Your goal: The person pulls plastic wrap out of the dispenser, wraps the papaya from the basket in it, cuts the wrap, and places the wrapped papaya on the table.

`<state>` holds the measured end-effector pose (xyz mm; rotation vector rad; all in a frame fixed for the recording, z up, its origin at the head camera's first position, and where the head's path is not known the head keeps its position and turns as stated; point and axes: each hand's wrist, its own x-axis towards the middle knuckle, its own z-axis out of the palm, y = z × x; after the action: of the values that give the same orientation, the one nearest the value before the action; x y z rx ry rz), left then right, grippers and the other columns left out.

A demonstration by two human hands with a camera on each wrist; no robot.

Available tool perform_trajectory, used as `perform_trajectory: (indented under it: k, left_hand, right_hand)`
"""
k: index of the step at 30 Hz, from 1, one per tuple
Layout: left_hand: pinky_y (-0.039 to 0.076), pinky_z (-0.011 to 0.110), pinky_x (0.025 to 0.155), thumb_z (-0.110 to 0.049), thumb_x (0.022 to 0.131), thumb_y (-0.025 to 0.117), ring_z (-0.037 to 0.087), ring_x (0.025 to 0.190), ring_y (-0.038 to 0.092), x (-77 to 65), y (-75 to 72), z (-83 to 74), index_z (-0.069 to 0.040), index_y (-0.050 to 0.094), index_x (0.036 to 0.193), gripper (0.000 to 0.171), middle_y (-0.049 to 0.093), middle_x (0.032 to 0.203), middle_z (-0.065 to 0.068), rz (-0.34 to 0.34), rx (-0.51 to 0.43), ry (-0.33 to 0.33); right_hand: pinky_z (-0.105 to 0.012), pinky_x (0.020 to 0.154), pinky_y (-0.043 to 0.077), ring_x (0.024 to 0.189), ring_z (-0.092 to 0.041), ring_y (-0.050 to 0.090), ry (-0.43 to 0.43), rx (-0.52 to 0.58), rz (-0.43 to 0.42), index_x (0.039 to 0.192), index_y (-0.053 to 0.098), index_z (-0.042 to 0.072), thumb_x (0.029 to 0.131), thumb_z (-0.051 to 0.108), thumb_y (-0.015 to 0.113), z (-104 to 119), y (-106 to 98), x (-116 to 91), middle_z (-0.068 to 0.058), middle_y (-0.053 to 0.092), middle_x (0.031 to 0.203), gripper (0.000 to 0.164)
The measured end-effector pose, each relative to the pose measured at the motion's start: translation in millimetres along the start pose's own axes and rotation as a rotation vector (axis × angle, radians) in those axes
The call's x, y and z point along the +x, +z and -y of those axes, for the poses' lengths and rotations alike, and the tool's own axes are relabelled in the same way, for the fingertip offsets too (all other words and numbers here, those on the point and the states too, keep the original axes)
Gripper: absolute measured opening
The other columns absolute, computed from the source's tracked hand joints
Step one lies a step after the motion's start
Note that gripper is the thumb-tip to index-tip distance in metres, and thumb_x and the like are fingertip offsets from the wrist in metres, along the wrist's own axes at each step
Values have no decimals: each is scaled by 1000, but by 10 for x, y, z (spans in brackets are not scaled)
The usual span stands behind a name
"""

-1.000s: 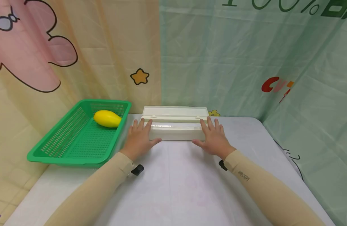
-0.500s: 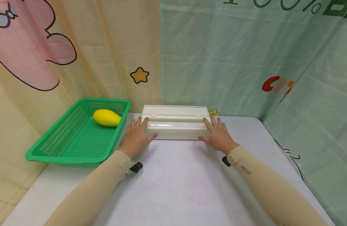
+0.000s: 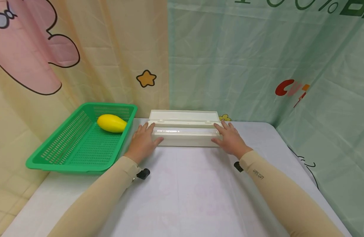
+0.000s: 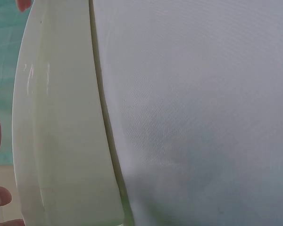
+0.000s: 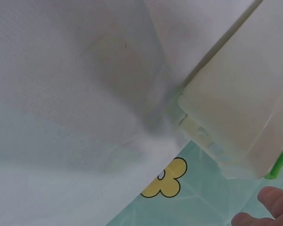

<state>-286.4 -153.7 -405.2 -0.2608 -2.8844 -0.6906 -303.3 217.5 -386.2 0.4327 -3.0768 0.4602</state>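
A long white cling film dispenser lies at the back of the table with its lid raised; a shiny clear strip shows along its top. At its left end rests my left hand, fingers extended over the top and thumb along the front. My right hand lies at the other end in a like way. In the left wrist view the dispenser shows as a white wall with several fingertips at the left edge. The right wrist view has the dispenser's corner and fingers near a small green part.
To the left stands a green plastic basket with slotted sides, holding one yellow mango-like fruit. A white cloth covers the table. Printed curtains hang close behind and on the right.
My hands have spread apart to the dispenser's two ends, the right one moving right and the left one slightly left. The dispenser and basket look unmoved.
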Motion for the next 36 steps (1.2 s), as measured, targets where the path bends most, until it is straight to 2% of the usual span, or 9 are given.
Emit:
perform_trajectory:
  k: [14, 22, 29, 36]
  left_hand:
    - [24, 68, 125, -42, 106, 61, 53, 157, 23, 74, 5, 86, -5, 38, 161, 70, 30, 168, 27, 16, -44, -28]
    - [28, 63, 126, -35, 109, 55, 48, 155, 32, 94, 13, 94, -6, 45, 158, 57, 32, 168, 24, 11, -104, -52]
    - [33, 60, 125, -27, 112, 48, 48, 150, 40, 134, 25, 108, -4, 57, 146, 42, 36, 166, 23, -6, -127, -68]
    - [36, 58, 123, -25, 113, 46, 46, 147, 44, 177, 31, 122, -3, 66, 132, 35, 40, 163, 22, -28, -160, -85]
  right_hand:
    - [-69, 127, 17, 158, -57, 12, 12, 2, 18, 162, 41, 11, 109, 35, 57, -50, 10, 78, -25, 23, 172, 60]
    - [-70, 126, 20, 157, -57, 19, -8, -16, -6, 153, 55, 10, 111, 31, 54, -87, 16, 100, -25, 33, 168, 47]
    - [-73, 123, 21, 155, -58, 23, -22, -15, -20, 143, 66, 9, 111, 29, 53, -108, 18, 123, -26, 40, 164, 40]
    - [-72, 125, 20, 155, -56, 27, -32, -23, -17, 137, 70, 8, 111, 25, 53, -79, -13, 145, -24, 45, 162, 36]
